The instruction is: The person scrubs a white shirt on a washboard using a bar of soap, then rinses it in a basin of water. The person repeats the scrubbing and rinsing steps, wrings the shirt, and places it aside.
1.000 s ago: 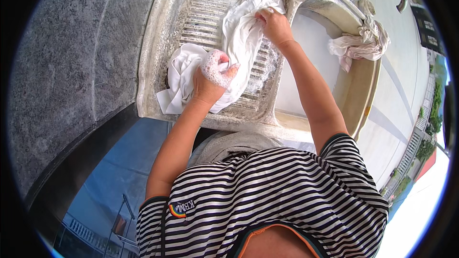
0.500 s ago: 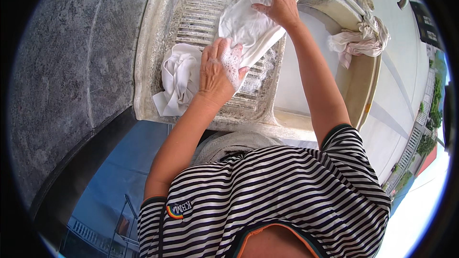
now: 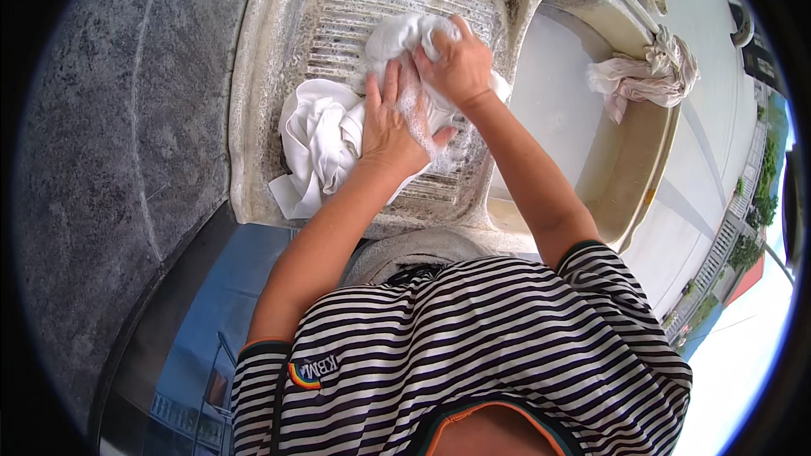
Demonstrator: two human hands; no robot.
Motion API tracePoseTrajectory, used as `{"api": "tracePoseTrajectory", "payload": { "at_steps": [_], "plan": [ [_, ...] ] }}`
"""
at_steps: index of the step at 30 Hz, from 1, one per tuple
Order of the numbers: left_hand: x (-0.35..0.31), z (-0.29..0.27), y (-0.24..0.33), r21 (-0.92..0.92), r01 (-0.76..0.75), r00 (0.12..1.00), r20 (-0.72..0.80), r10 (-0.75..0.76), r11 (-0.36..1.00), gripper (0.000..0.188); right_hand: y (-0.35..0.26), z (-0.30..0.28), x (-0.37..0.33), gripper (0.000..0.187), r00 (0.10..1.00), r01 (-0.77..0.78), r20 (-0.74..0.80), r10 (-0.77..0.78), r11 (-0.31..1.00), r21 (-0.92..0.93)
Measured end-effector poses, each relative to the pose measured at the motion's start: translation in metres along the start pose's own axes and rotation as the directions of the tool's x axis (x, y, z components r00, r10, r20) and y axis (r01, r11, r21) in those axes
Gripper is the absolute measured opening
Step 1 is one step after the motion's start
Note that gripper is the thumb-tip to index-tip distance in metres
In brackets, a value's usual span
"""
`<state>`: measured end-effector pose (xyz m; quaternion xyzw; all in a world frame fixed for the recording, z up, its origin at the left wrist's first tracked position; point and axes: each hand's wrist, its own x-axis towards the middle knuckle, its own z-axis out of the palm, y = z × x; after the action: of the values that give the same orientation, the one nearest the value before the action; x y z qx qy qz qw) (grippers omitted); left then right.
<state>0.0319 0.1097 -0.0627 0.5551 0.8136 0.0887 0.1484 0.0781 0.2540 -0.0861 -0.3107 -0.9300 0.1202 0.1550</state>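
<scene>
Under both hands [image 3: 394, 133] [image 3: 463, 67] lies white cloth [image 3: 397, 37] (shirt badge [image 3: 309, 374] lettered).

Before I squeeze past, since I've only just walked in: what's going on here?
A person handles a white cloth on a ribbed washboard. The right hand grips it, bunched; the foamy left hand lies spread on it. More white fabric lies heaped to the left, and a pale cloth hangs over the basin's right rim.

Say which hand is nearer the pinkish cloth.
Right: the right hand is left of the pinkish cloth, across the basin; the left hand sits farther left, lower in view.
</scene>
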Motion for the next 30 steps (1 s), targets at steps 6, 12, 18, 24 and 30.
{"api": "tracePoseTrajectory", "payload": {
  "at_steps": [6,12,18,24,30],
  "plan": [
    [0.007,-0.002,0.003,0.065,-0.082,0.996,0.030,0.080,0.995,0.100,0.022,0.021,0.096,0.040,0.965,-0.247,0.087,0.247,0.969,-0.012],
    [-0.029,-0.009,-0.008,-0.060,-0.058,0.998,0.033,0.060,0.997,0.085,-0.022,-0.065,-0.052,0.027,0.972,0.179,0.134,-0.193,0.978,0.109],
    [-0.013,0.000,-0.003,-0.038,-0.071,0.997,-0.008,0.071,0.997,0.085,-0.003,0.007,-0.004,0.015,0.991,0.091,-0.097,-0.093,0.995,-0.029],
    [-0.007,-0.001,-0.003,0.004,-0.094,0.995,0.039,0.093,0.996,0.089,0.015,0.031,0.095,0.052,0.957,-0.288,-0.033,0.287,0.943,-0.164],
    [-0.013,0.002,-0.004,0.005,0.005,1.000,-0.002,-0.005,1.000,0.078,-0.016,-0.048,-0.042,0.038,0.985,-0.015,0.168,-0.027,0.970,0.243]
  ]
}}
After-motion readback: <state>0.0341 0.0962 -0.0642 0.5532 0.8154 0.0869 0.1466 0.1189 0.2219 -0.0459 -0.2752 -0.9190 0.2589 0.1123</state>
